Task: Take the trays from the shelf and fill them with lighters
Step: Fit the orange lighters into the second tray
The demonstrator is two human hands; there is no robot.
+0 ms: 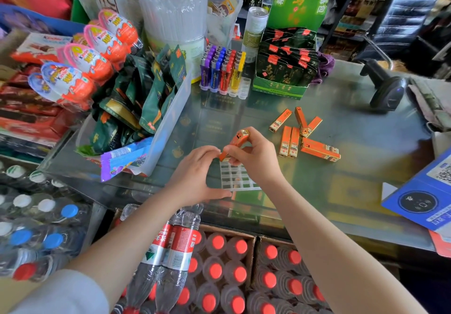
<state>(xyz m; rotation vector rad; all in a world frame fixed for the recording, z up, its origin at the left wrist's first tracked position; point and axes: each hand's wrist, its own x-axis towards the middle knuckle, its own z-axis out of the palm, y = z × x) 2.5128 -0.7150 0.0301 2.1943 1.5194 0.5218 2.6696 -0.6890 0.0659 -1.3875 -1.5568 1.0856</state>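
Observation:
A clear gridded lighter tray (238, 179) lies on the glass counter (353, 162) near its front edge. My right hand (253, 157) grips an orange lighter (235, 142), tilted, its lower end just above the tray's far edge. My left hand (197, 174) has its fingertips at the lighter's lower end and its thumb along the tray's near left corner. Several more orange lighters (302, 135) lie loose on the counter to the right. A second tray (225, 72) at the back holds upright purple, blue, red and yellow lighters.
A plastic bin of green snack packets (146, 108) stands left of the tray. Behind are a green display box (285, 69), a can (255, 30) and a barcode scanner (385, 86). A blue payment sign (424, 191) is at right. Crates of bottles (231, 269) sit below the counter.

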